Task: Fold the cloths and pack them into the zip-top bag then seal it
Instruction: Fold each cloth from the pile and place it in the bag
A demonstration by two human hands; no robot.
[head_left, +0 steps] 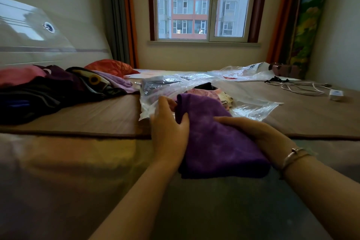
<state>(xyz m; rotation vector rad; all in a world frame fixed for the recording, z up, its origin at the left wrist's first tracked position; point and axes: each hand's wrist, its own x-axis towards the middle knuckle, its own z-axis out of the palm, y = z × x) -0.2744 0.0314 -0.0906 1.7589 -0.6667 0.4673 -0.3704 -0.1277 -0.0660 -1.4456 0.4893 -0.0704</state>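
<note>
**Purple cloth at the mouth of the bag**

The bed [97, 115] fills the lower frame under a brownish cover, and everything I am working with lies on it. At the left edge, a dark heap of unfolded cloths [48, 87] in pink, black, purple and lilac sits well apart from my hands.

In the centre lies the clear zip-top bag [253, 107], crinkled and glossy, its open mouth toward me. A few pale pink and patterned cloths show through the plastic inside it.

The purple cloth [214, 138] is folded into a thick, soft oblong of plush fabric, deep violet. Its far end reaches into the bag's mouth; its near end rests on the bed in front of me.

My left hand [169, 122] lies against the cloth's left side, thumb curled over its edge, fingers reaching forward onto the bag's plastic lip. My right hand [251, 128] grips the cloth from the right, fingers curled over its top; a thin bracelet [294, 156] circles that wrist.

At the right of the frame, a white cable [298, 87] lies loosely coiled on the bed.
</note>
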